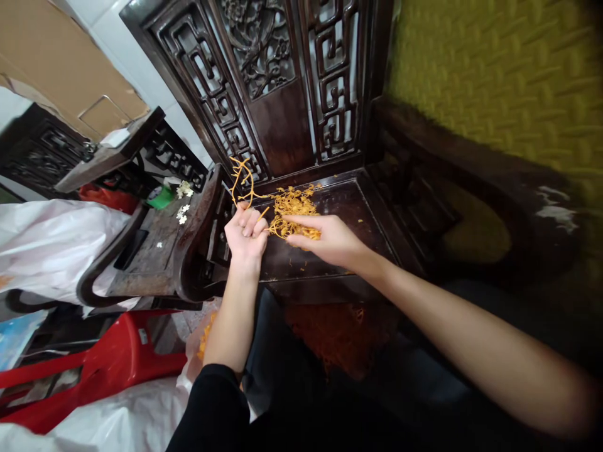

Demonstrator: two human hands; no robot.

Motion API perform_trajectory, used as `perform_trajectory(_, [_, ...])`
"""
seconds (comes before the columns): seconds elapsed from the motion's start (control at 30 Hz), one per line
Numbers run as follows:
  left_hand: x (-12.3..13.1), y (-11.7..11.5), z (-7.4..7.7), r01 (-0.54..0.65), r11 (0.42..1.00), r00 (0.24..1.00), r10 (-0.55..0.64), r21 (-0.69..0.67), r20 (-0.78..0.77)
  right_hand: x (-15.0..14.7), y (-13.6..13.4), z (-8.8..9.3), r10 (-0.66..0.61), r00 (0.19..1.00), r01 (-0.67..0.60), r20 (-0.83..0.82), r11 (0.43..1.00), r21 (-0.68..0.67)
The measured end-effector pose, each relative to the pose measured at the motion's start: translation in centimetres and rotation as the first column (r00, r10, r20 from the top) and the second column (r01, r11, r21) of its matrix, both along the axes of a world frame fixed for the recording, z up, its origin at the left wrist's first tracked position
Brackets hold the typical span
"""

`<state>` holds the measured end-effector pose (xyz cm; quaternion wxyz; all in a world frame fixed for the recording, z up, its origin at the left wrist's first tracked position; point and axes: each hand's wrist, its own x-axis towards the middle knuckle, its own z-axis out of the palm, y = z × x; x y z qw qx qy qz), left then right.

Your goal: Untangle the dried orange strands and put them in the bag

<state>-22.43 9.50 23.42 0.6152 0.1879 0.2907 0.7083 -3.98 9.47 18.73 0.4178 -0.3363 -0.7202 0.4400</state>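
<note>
My left hand [247, 231] is closed around thin orange branching stems [252, 188]. Their forked ends stick up above the fist, and shorter ends poke out toward the right. A tangled pile of small orange sprigs [294, 202] lies on the dark wooden chair seat [348, 201]. Over the near side of that pile, my right hand [327, 238] has its fingers and thumb around a clump of the sprigs. The two hands are close together, with orange strands between them. The right fingertips are partly hidden among the strands.
A carved chair back [282, 125] rises behind the seat. To the left stand another wooden chair with a green tape roll [161, 197] and pale flower-like pieces [183, 201], a red plastic chair [117, 358] and white sacks [56, 238]. More orange material [339, 339] lies below the seat.
</note>
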Motion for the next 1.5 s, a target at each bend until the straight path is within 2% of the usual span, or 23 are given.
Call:
perform_trajectory(0.1, [0.8,-0.1,-0.4,0.077,0.997,0.997,-0.076,-0.023,0.029,-0.1,0.0,0.0,-0.055,0.986,0.026,0.157,0.984,0.178])
perform_trajectory(0.17, [0.8,0.0,-0.5,0.069,0.997,0.998,-0.068,-0.038,0.019,0.3,0.1,0.3,-0.187,0.965,0.144,0.185,0.964,0.223])
perform_trajectory(0.23, [0.5,0.1,-0.5,0.030,0.999,1.000,-0.030,-0.036,0.005,0.8,0.2,0.6,-0.251,0.957,0.217,0.147,0.952,0.214])
perform_trajectory(0.3, [0.2,0.1,-0.4,0.007,1.000,1.000,-0.007,-0.028,0.003,1.3,0.2,0.9,-0.189,0.976,0.169,0.108,0.970,0.176])
perform_trajectory(0.37, [0.3,0.1,-0.2,0.017,0.999,1.000,-0.017,-0.029,0.009,1.3,0.1,0.9,-0.082,0.991,0.066,0.106,0.986,0.152])
perform_trajectory(0.43, [0.6,0.0,-0.1,0.036,0.999,0.999,-0.036,-0.035,0.018,0.9,-0.1,0.6,-0.006,0.988,-0.021,0.155,0.985,0.170])
perform_trajectory(0.5, [1.1,-0.1,-0.1,0.048,0.998,0.999,-0.047,-0.042,0.028,0.4,-0.3,0.2,0.019,0.974,-0.067,0.227,0.976,0.208])
perform_trajectory(0.6, [1.4,0.0,-0.1,0.048,0.997,0.998,-0.046,-0.056,0.043,-0.2,-0.5,-0.2,-0.022,0.966,-0.039,0.258,0.973,0.227])
perform_trajectory(0.7, [1.4,0.3,-0.3,0.088,0.993,0.996,-0.085,-0.072,0.040,-0.3,-0.2,-0.2,-0.050,0.965,0.001,0.256,0.982,0.186])
perform_trajectory(0.8, [1.4,0.6,-0.8,0.124,0.985,0.981,-0.140,-0.117,-0.135,0.1,0.3,-0.1,-0.054,0.958,0.019,0.280,0.992,0.128])
perform_trajectory(0.87, [1.4,0.5,-1.3,0.111,0.985,0.917,-0.152,-0.130,-0.368,0.6,0.6,0.0,-0.099,0.956,0.080,0.275,0.994,0.078])
perform_trajectory(0.93, [1.3,0.2,-1.7,0.157,0.977,0.788,-0.212,-0.145,-0.578,1.2,0.9,0.2,-0.155,0.948,0.148,0.279,0.988,0.045])
perform_trajectory(1.0, [1.2,0.0,-2.2,0.240,0.954,0.659,-0.297,-0.181,-0.691,1.7,0.9,0.4,-0.166,0.938,0.165,0.303,0.986,0.029])
perform_trajectory(1.03, [1.1,-0.1,-2.4,0.271,0.943,0.622,-0.323,-0.191,-0.713,1.8,0.9,0.5,-0.157,0.934,0.156,0.320,0.987,0.027])
perform_trajectory(1.13, [1.1,0.0,-2.8,0.311,0.932,0.614,-0.345,-0.184,-0.710,2.0,0.5,1.0,-0.131,0.917,0.114,0.376,0.991,0.068])
perform_trajectory(1.23, [1.0,0.1,-3.1,0.310,0.928,0.605,-0.360,-0.207,-0.710,2.0,0.0,1.6,-0.171,0.872,0.108,0.458,0.981,0.160])
perform_trajectory(1.3, [0.9,0.1,-3.0,0.295,0.931,0.575,-0.354,-0.216,-0.738,2.1,-0.3,1.9,-0.219,0.820,0.128,0.528,0.971,0.203])
perform_trajectory(1.4, [1.0,-0.4,-2.6,0.355,0.910,0.519,-0.384,-0.216,-0.764,2.4,-0.3,2.2,-0.266,0.756,0.157,0.598,0.961,0.230])
perform_trajectory(1.5, [1.3,-0.9,-2.5,0.400,0.902,0.425,-0.339,-0.162,-0.839,2.5,-0.2,2.0,-0.264,0.726,0.157,0.635,0.963,0.221])
